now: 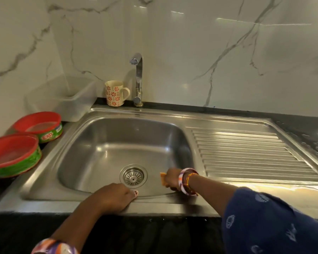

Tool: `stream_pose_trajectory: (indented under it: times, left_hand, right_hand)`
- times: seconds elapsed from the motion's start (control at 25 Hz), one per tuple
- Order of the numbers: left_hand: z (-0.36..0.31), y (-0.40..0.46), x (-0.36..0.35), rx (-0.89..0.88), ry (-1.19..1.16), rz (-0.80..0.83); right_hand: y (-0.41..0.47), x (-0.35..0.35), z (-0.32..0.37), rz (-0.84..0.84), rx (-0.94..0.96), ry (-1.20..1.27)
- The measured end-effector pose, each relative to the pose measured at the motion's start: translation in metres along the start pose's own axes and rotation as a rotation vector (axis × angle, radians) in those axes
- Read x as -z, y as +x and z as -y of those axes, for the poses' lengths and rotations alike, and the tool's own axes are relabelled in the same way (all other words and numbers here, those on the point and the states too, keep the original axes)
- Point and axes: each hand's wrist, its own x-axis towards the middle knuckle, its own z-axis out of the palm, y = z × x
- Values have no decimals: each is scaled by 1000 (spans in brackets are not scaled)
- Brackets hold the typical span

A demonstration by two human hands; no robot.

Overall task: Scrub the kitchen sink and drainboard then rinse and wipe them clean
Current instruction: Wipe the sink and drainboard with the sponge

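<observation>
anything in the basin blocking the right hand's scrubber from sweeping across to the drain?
Nothing visible. The right hand holds the orange scrubber inside the sink, right of the drain, with only bare steel between. The left hand rests on the front rim.

White marble-look wall panels [191, 43] with grey veins rose behind the bench, glossy enough to catch streaks of reflected light near the top right. The two walls met in a corner at the upper left. The bench [301, 123] itself was dark, almost black stone, speckled and wet-looking at the right. A translucent plastic tub [66, 99] stood in the back left corner against the wall. A bright warm patch of light lay along the front edge at the right.
</observation>
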Motion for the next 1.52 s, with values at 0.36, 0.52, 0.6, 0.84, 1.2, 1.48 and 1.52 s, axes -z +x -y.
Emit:
stream_pose_trajectory:
  times: [0.36, 0.52, 0.6, 0.84, 1.2, 1.48, 1.52]
  left_hand:
    - [-33, 39, 42, -37, 373, 205]
    - [-90, 92, 60, -185, 404, 98]
    - [-123, 122, 65, -235, 357, 11]
    - [-230, 211, 69, -339, 289, -128]
    - [-303, 287, 56, -170, 434, -23]
    - [-287, 283, 59, -210, 354, 21]
    - [-284, 278, 60, -218, 352, 9]
  right_hand:
    - [-37, 38, -72, -276, 71, 1697]
    - [-49, 60, -149, -391, 78, 1900]
    - [-41, 82, -187, -545, 27, 1943]
    - [36, 180, -259, -1121, -100, 1013]
    - [107, 241, -402, -531, -103, -265]
    - [27, 216, -448, -629, -398, -337]
    - [11, 202, -442, -669, -398, -357]
